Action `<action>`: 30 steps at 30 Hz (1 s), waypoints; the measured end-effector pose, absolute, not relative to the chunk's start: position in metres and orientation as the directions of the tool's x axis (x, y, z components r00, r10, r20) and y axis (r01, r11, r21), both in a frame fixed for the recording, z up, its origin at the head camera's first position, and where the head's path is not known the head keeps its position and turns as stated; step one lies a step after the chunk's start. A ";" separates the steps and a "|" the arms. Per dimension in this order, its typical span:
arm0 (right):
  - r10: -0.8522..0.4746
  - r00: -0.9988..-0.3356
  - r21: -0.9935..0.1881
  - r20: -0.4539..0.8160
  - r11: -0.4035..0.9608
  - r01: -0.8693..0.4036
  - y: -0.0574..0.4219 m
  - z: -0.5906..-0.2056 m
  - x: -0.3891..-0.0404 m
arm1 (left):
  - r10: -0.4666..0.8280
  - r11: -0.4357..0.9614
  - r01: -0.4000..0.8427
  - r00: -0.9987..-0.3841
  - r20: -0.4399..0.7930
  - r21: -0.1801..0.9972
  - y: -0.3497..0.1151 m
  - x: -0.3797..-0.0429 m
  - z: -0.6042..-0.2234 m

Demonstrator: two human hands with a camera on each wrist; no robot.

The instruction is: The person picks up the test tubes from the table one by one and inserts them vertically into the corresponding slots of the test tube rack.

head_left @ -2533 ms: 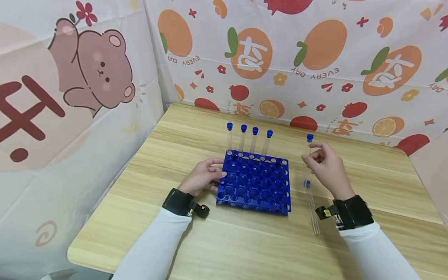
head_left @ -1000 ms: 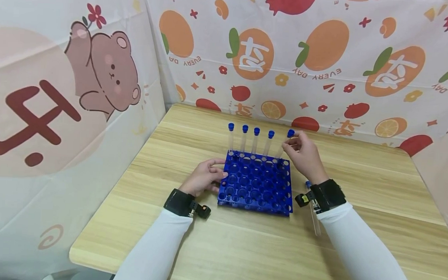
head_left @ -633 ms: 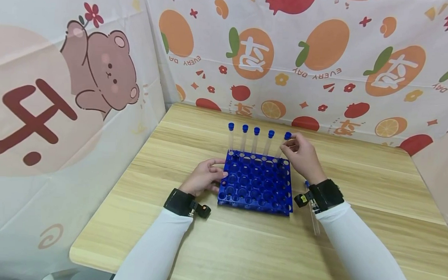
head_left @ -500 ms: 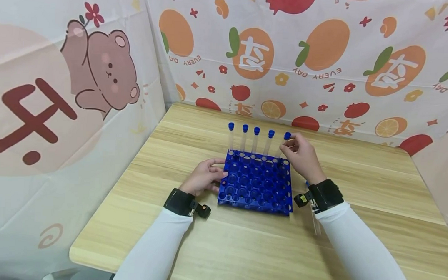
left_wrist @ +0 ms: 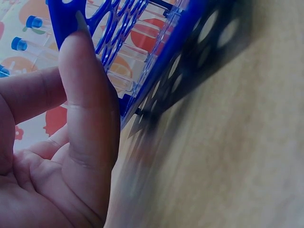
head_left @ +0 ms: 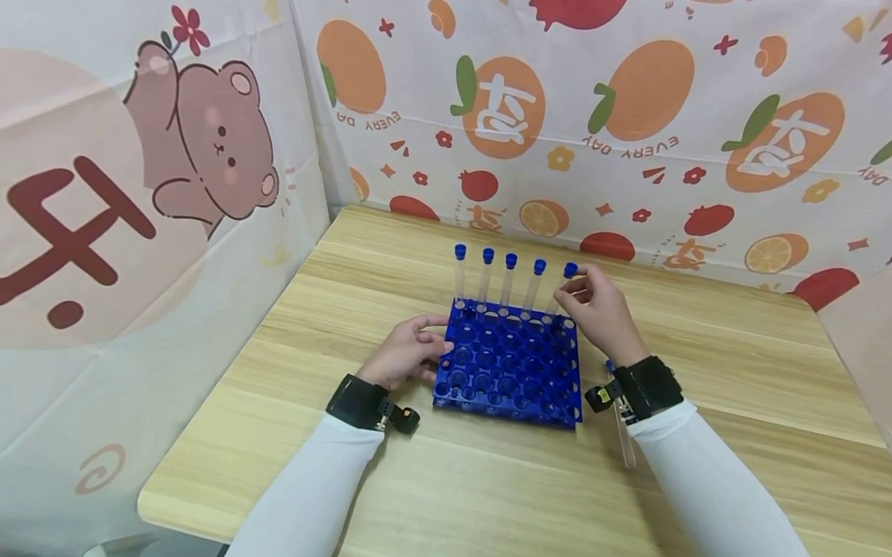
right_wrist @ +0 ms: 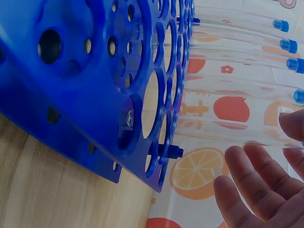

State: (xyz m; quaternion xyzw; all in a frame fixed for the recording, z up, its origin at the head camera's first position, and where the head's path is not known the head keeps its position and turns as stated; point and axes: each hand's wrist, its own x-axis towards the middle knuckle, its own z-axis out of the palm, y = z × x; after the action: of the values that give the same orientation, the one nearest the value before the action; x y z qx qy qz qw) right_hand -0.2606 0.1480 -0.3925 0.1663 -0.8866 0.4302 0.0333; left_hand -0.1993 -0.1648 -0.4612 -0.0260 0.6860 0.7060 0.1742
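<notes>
A blue test tube rack (head_left: 509, 366) stands on the wooden table. My left hand (head_left: 403, 356) grips its left edge, thumb (left_wrist: 88, 95) against the rack's side in the left wrist view. Along the back row, several clear test tubes (head_left: 508, 285) with blue caps stand upright. My right hand (head_left: 603, 317) pinches another capped test tube (right_wrist: 223, 127) near its top, between thumb and fingers. That tube stands in the back row, right of the others, its lower part inside the rack. One more capped test tube (head_left: 627, 447) lies on the table, partly behind my right wrist.
To the right of the held tube, the back row's corner hole (head_left: 569, 324) shows. The front rows of the rack hold no tubes. A printed cloth (head_left: 395, 68) hangs behind the table (head_left: 436, 494), and another covers the left side.
My right hand has carried the tube leftward from beside the rack into the back row, then straightened it from a tilt. My left hand has stayed at the rack's edge.
</notes>
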 end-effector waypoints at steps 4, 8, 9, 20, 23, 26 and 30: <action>-0.273 -0.940 -0.753 0.206 0.569 -0.330 0.148 -0.393 -0.261 | 0.209 0.004 -0.285 -0.937 -0.280 0.958 -0.165 -0.199 -0.461; -0.277 -0.938 -0.762 0.207 0.556 -0.332 0.148 -0.393 -0.263 | 0.205 0.004 -0.286 -0.938 -0.281 0.958 -0.164 -0.198 -0.461; -0.276 -0.939 -0.765 0.205 0.553 -0.329 0.148 -0.394 -0.263 | 0.204 0.003 -0.286 -0.938 -0.281 0.958 -0.164 -0.198 -0.461; -0.278 -0.946 -0.776 0.169 0.554 -0.302 0.153 -0.397 -0.263 | 0.194 0.003 -0.287 -0.940 -0.282 0.958 -0.165 -0.198 -0.462; -0.273 -0.949 -0.775 0.160 0.561 -0.292 0.154 -0.397 -0.261 | 0.197 0.003 -0.286 -0.939 -0.281 0.958 -0.165 -0.198 -0.462; -0.268 -0.951 -0.775 0.152 0.565 -0.283 0.156 -0.398 -0.260 | 0.200 0.003 -0.287 -0.938 -0.282 0.958 -0.165 -0.198 -0.462; -0.272 -0.953 -0.769 0.135 0.577 -0.274 0.162 -0.400 -0.258 | 0.199 0.005 -0.288 -0.938 -0.283 0.958 -0.165 -0.198 -0.463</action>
State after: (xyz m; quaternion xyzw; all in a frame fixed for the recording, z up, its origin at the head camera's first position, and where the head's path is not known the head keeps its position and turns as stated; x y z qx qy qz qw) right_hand -0.2581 0.1615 -0.4000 0.1536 -0.8880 0.4333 0.0011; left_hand -0.1983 -0.1652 -0.4626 -0.0323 0.6875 0.7046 0.1728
